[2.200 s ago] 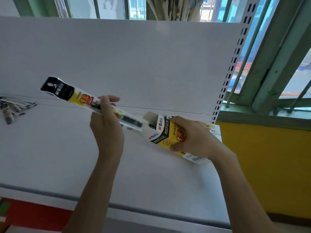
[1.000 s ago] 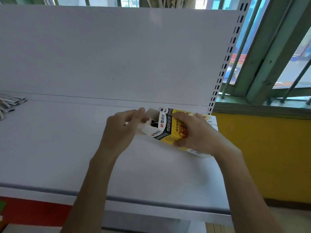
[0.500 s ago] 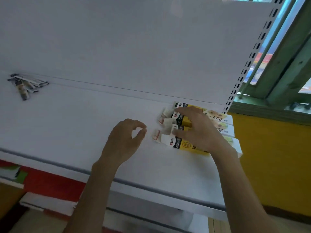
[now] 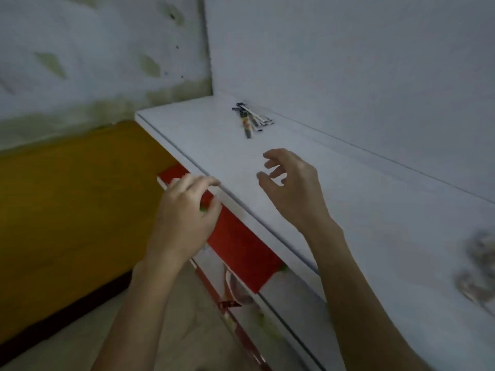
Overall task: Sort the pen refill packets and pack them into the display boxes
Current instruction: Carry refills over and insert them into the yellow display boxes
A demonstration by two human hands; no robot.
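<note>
White shelf [image 4: 388, 210] fills my view; refill packets [image 4: 251, 119] lie piled at its far end. My left hand [image 4: 184, 210] and right hand [image 4: 292, 183] hover empty, fingers loosely curled.

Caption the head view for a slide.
Empty left hand at the front edge of the white shelf, empty right hand above it, refill packets piled beyond by the back panel.
</note>
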